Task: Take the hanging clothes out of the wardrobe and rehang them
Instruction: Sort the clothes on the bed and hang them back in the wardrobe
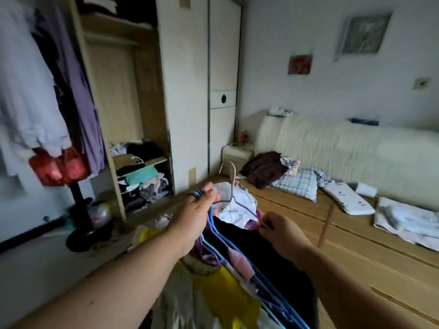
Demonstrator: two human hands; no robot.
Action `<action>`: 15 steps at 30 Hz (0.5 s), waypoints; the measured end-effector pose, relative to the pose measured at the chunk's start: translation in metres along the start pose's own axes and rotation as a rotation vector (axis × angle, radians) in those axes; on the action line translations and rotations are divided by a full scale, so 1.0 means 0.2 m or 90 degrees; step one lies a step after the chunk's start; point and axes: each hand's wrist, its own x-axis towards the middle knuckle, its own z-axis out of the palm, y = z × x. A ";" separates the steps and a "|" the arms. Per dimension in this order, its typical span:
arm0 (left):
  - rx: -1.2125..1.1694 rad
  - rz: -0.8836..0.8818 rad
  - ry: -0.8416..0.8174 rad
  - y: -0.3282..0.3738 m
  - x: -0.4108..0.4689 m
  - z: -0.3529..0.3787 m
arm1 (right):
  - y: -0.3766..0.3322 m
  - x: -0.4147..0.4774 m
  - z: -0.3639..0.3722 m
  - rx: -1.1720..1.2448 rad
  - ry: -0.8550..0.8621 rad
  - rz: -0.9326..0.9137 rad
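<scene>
While both arms reached fwd, the L hand (198, 211) had its fingers curled round a bunch of hanger hooks (196, 193), purple & blue, at 12 o'clock of its wrist. The R hand (283, 232), at 3 o'clock of the L, pinched a pink hanger tip (254, 224) betw thumb & fingertips. The clothes bundle (259, 255) hung under both hands twd 6 o'clock: 1 black piece, 1 white piece (237, 205) on top, 1 yellow piece (228, 302) at 7 o'clock. The hangers were too blurred to count. 1 wire hanger (231, 179) stuck up at the bundle's 12 o'clock.

The wardrobe (128, 98) stood open at 10 o'clock, w/ open room in its tall bay & clothes piled on the lower shelves. The bed (356, 245) edge ran from 1 to 5 o'clock, just beside the bundle. A coat stand (78, 200) at 9 o'clock carried clothes, and a strip of floor (47, 269) lay open at 8 o'clock. On the bed lay 2 pillows (297, 184); on the wall hung 2 pictures (300, 64).
</scene>
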 end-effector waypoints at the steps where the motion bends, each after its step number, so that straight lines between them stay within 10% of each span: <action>1: -0.012 0.012 0.000 0.07 -0.01 -0.06 | -0.08 0.00 -0.02 -0.005 0.020 -0.004; 15: -0.064 0.159 -0.007 0.78 -0.24 -1.00 | -0.93 -0.01 -0.35 0.066 0.254 0.060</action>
